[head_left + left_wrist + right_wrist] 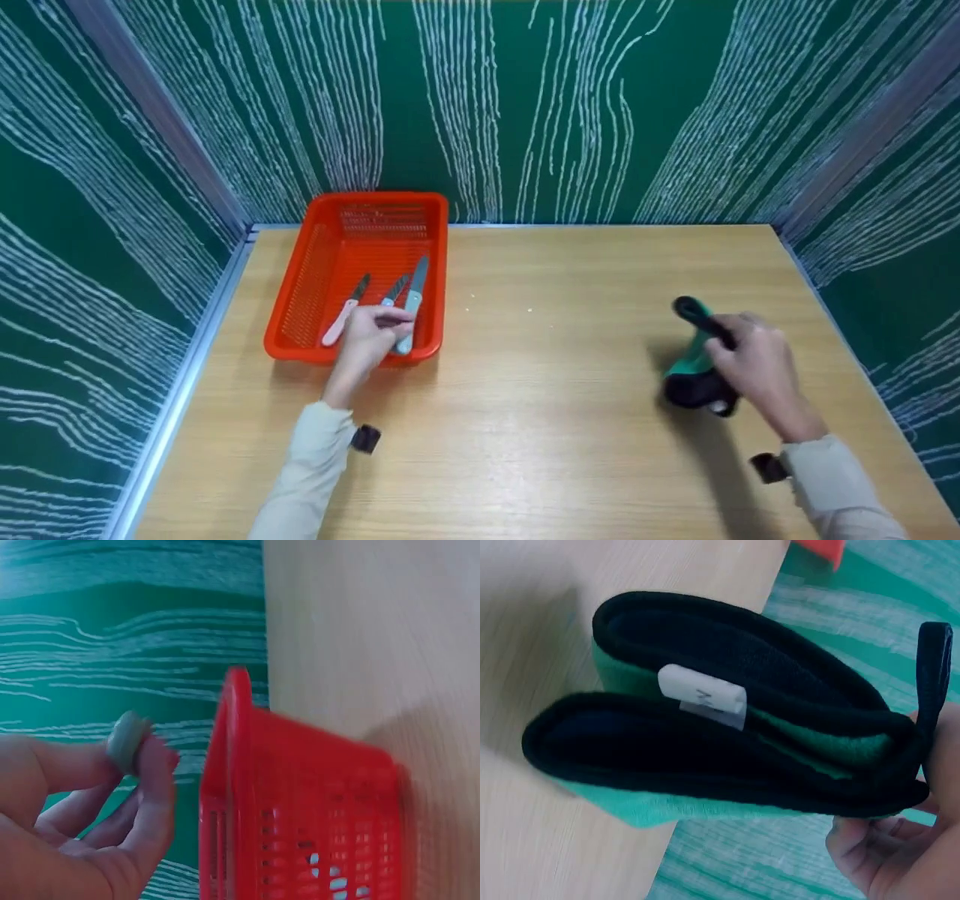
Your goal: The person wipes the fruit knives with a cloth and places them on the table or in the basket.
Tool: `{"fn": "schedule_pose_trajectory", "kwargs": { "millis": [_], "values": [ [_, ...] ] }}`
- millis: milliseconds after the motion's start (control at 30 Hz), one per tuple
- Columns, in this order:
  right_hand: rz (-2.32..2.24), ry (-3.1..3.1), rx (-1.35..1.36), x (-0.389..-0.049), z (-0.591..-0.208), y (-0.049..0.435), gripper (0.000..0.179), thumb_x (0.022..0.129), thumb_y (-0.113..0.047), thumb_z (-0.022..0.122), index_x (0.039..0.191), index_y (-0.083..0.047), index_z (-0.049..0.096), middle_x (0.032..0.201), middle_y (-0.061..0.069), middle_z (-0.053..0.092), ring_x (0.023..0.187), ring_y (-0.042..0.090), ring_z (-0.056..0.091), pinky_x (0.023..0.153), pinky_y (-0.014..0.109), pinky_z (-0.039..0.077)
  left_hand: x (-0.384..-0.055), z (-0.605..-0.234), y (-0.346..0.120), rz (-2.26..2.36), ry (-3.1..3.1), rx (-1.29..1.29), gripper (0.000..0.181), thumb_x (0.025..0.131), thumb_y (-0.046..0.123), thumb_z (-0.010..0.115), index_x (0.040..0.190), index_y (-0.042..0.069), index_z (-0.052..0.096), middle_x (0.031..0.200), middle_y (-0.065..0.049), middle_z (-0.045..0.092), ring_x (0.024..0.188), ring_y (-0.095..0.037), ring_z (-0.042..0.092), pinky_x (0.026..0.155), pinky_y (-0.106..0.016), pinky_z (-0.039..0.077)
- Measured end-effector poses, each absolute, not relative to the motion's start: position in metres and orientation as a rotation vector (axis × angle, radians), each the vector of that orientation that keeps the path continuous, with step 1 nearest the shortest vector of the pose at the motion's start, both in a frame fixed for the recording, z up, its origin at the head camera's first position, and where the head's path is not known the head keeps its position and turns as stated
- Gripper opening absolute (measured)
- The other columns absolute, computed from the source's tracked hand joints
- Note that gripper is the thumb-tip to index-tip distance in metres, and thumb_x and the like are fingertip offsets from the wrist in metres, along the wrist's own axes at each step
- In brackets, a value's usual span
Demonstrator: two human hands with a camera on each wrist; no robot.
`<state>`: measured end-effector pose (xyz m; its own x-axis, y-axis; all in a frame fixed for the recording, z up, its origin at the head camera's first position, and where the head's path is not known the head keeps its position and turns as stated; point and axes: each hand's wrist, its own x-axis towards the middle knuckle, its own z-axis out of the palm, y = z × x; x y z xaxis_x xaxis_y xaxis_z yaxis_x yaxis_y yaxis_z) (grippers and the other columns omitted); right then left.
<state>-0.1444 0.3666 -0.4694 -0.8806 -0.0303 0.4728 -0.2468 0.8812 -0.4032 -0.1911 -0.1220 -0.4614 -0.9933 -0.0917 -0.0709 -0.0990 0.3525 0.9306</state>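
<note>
My left hand is over the near right part of the red basket. Its thumb and fingertips pinch the pale blue-green handle of a knife, whose blade points to the back of the basket. In the left wrist view only the rounded end of that handle shows between the fingers. On the right, my right hand grips a green fabric piece with black edging by its edge. The right wrist view shows its folded dark openings, a white label and a black loop.
A pink-handled knife and another small knife lie in the basket, the latter partly hidden by my left hand. The basket stands at the back left of the wooden table. Green panels with white lines enclose the back and sides.
</note>
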Motion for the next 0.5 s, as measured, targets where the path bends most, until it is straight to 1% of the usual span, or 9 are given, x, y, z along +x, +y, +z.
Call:
{"fn": "schedule_pose_trajectory", "kwargs": {
  "millis": [67,100,233,300,400,500],
  "values": [
    [0.615,-2.647,0.178,-0.145,-0.47,0.381,0.028,0.076,0.003,0.065,0.102,0.014,0.064,0.09,0.031,0.059,0.067,0.039,0.059,0.055,0.053,0.05,-0.202,-0.464,-0.121,1.685,2.554,-0.204,0.014,0.08,-0.001,0.072,0.093,0.004,0.075,0.091,-0.009,0.068,0.075,-0.021,0.061,0.066,-0.025,0.054],
    [0.599,-2.679,0.166,-0.145,-0.471,0.387,0.029,0.077,0.003,0.065,0.103,0.014,0.063,0.09,0.031,0.057,0.066,0.039,0.058,0.054,0.053,0.05,-0.208,-0.465,-0.121,1.661,2.526,-0.227,0.014,0.08,-0.002,0.072,0.093,0.003,0.075,0.091,-0.009,0.068,0.074,-0.02,0.062,0.066,-0.026,0.055],
    [0.51,-2.75,0.143,-0.145,-0.481,0.4,0.03,0.074,0.004,0.068,0.102,0.013,0.063,0.085,0.029,0.052,0.06,0.038,0.054,0.048,0.053,0.048,-0.229,-0.472,-0.124,1.636,2.401,-0.307,0.014,0.08,-0.002,0.071,0.093,0.002,0.074,0.095,-0.013,0.067,0.072,-0.022,0.063,0.063,-0.03,0.058],
    [0.468,-2.754,0.152,-0.147,-0.487,0.399,0.031,0.072,0.005,0.069,0.101,0.012,0.063,0.084,0.029,0.052,0.06,0.039,0.054,0.047,0.053,0.047,-0.239,-0.476,-0.127,1.612,2.369,-0.342,0.014,0.081,-0.001,0.07,0.094,0.001,0.074,0.1,-0.016,0.065,0.075,-0.023,0.063,0.065,-0.032,0.058],
    [0.432,-2.772,0.185,-0.151,-0.498,0.389,0.033,0.07,0.004,0.07,0.101,0.012,0.063,0.092,0.034,0.053,0.065,0.045,0.056,0.051,0.056,0.049,-0.249,-0.482,-0.133,1.547,2.368,-0.393,0.015,0.082,0.0,0.07,0.096,0.002,0.074,0.104,-0.017,0.061,0.077,-0.024,0.061,0.068,-0.034,0.058],
    [0.422,-2.786,0.241,-0.157,-0.512,0.374,0.033,0.068,0.003,0.071,0.099,0.012,0.064,0.094,0.035,0.055,0.071,0.048,0.058,0.054,0.057,0.049,-0.255,-0.484,-0.138,1.506,2.381,-0.42,0.013,0.083,0.003,0.068,0.095,0.003,0.075,0.098,-0.015,0.063,0.07,-0.023,0.061,0.069,-0.036,0.058]
  ]
}}
